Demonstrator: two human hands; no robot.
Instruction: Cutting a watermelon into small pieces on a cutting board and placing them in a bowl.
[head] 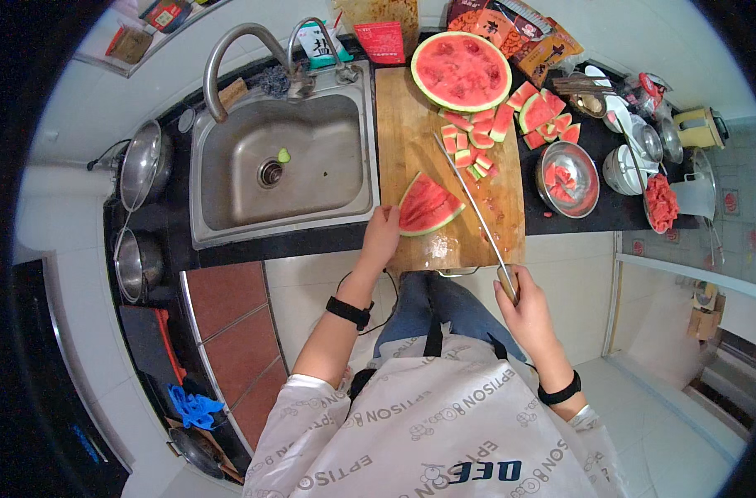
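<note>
On a wooden cutting board (390,137) lies a wedge of watermelon (429,205), its green rind towards me. My left hand (382,235) touches the wedge's left corner with thumb and fingers. My right hand (526,305) grips the wooden handle of a long knife (477,208), seen nearly edge-on, its blade slanting up and left across the board, to the right of the wedge. A large cut watermelon half (462,71) rests flesh up at the board's far end. Several rind pieces (480,134) lie between it and the wedge, beside the blade.
A steel sink (284,215) with a faucet (213,75) adjoins the board's left side. On the right stand a steel bowl (568,180) with watermelon pieces, more rind pieces (540,112), stacked white bowls (620,171) and a container of red flesh (662,202). Food packets (499,25) line the back.
</note>
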